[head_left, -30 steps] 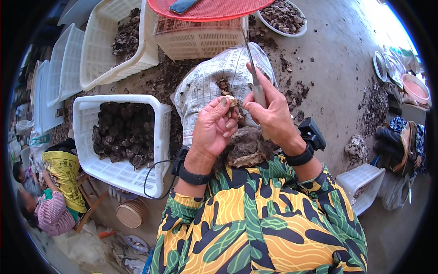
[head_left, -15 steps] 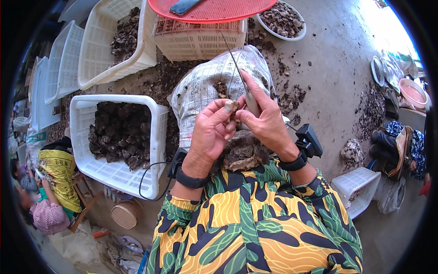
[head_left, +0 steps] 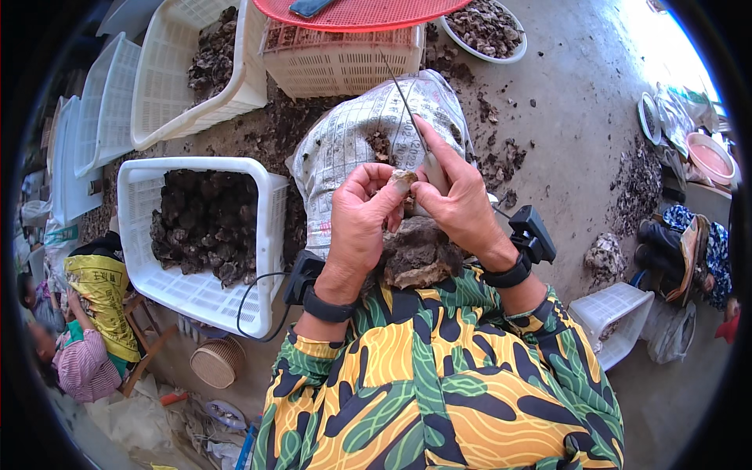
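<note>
Pinched in the fingers of my left hand (head_left: 356, 223) is a small, pale brown, rough chunk (head_left: 405, 179). My right hand (head_left: 468, 210) grips a knife (head_left: 435, 174) by its pale handle, the long thin blade slanting up and away to the left. The right thumb lies beside the chunk; whether it touches cannot be made out. Below both hands a large, dark, crusty lump (head_left: 423, 254) rests against my lap, with a light brown patch on its near side. Just beyond the hands is a stuffed white woven sack (head_left: 337, 149) with dark crumbs on it.
On the left stands a white crate (head_left: 270, 227) of dark lumps; another crate (head_left: 160, 117) lies behind it. A red mesh tray (head_left: 368, 19) tops a crate ahead, near a bowl (head_left: 511, 56) of brown pieces. Dark scraps litter the floor. People sit at far left and right.
My left hand has turned slightly, its fingers curling in, and the chunk has shifted a little to the right, toward my right thumb. The knife stays in my right hand.
</note>
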Tool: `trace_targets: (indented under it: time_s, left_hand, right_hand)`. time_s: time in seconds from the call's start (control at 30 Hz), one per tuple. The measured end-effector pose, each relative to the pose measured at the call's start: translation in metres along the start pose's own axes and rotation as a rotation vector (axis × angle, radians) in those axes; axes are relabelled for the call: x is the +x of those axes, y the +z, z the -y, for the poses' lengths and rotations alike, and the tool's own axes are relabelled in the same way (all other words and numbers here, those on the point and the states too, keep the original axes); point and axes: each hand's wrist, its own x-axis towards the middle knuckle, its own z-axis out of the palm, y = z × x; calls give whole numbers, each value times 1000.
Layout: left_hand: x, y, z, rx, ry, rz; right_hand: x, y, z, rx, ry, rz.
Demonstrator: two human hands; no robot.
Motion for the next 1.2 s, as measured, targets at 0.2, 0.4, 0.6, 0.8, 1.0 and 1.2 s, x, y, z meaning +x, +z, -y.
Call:
trace_targets:
  time_s: [0.2,0.4,0.6,0.8,1.0,1.2]
  left_hand:
    - [-2,4,-2,110,53,-40]
    - [5,-23,-8,-26,10,-134]
    - [10,-34,-6,-372,-148,86]
    - [13,-40,-8,-399,-311,59]
    - [65,-87,-141,-508,361,63]
    - [75,-108,-97,105,227,-143]
  right_hand:
    - [4,2,-13,198,12,-26]
    - [3,-18,4,568,161,-64]
    - [5,-26,-6,405,121,-127]
    - [-3,-34,-14,296,185,-262]
    - [-13,-43,-22,352,201,-272]
    - [-17,-40,-27,404,208,-266]
